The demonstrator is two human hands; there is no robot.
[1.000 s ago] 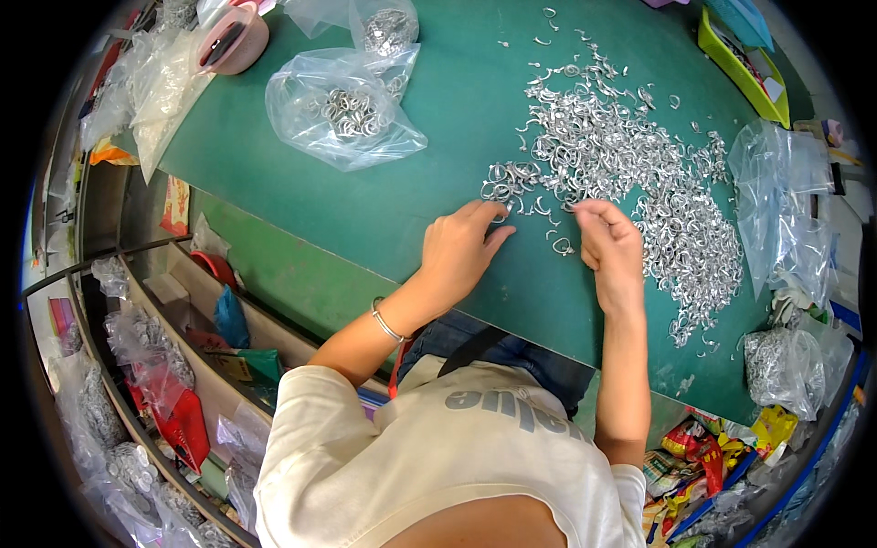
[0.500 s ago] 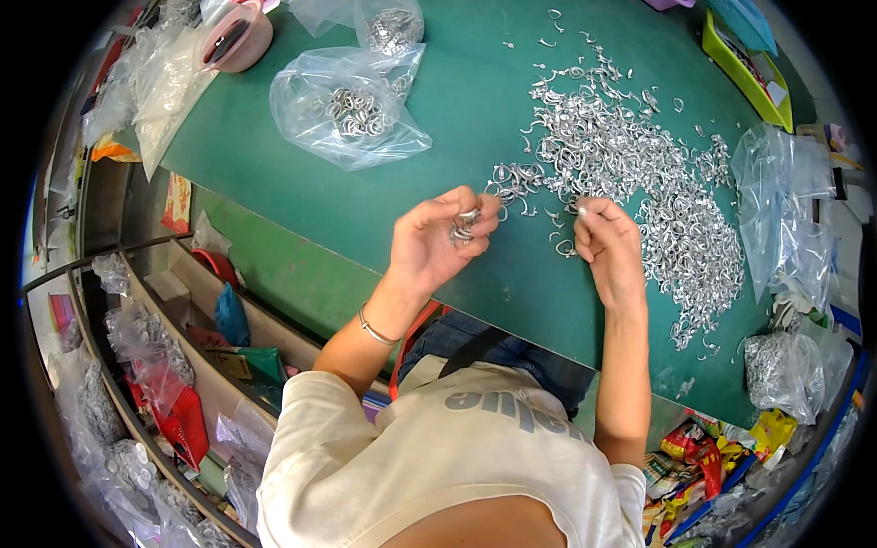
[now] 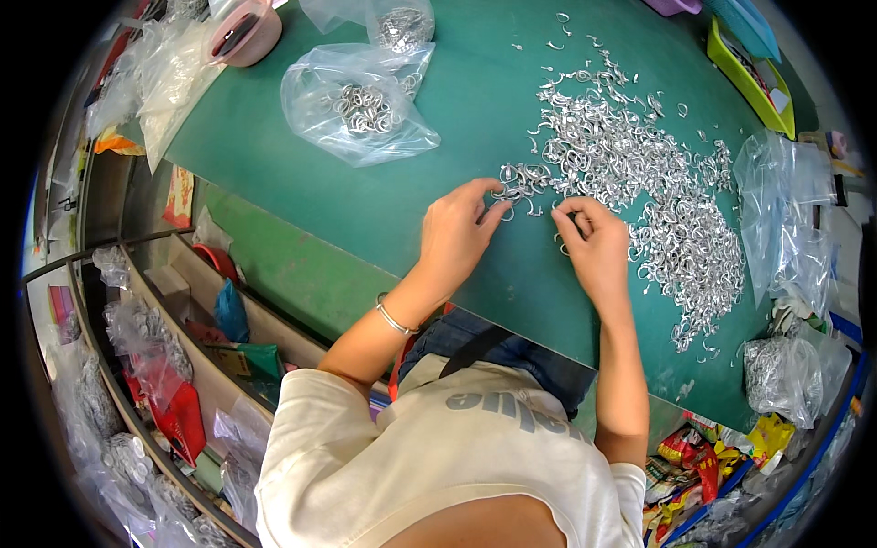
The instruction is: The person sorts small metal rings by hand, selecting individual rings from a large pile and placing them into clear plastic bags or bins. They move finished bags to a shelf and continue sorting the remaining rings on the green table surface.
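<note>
Several silver metal rings, some open like hooks, form a big pile (image 3: 598, 151) on the green table (image 3: 365, 205). A small cluster of rings (image 3: 523, 181) lies at its left side. My left hand (image 3: 459, 228) is turned palm down at this cluster, fingers curled, with a ring at the fingertips. Whatever else is in its palm is hidden. My right hand (image 3: 596, 254) rests just right of the cluster, at the pile's near edge. Its thumb and index finger are pinched together; anything between them is too small to make out.
A clear plastic bag (image 3: 311, 96) with rings lies at the far left, another ring-filled bag (image 3: 402, 29) behind it. A pink bowl (image 3: 251, 38) and a green tray (image 3: 749, 78) stand at the back. Plastic bags (image 3: 786, 210) line the right edge.
My left hand has turned from palm up, with rings showing in its fingers, to palm down, moving right to the cluster. My right hand has shifted slightly left.
</note>
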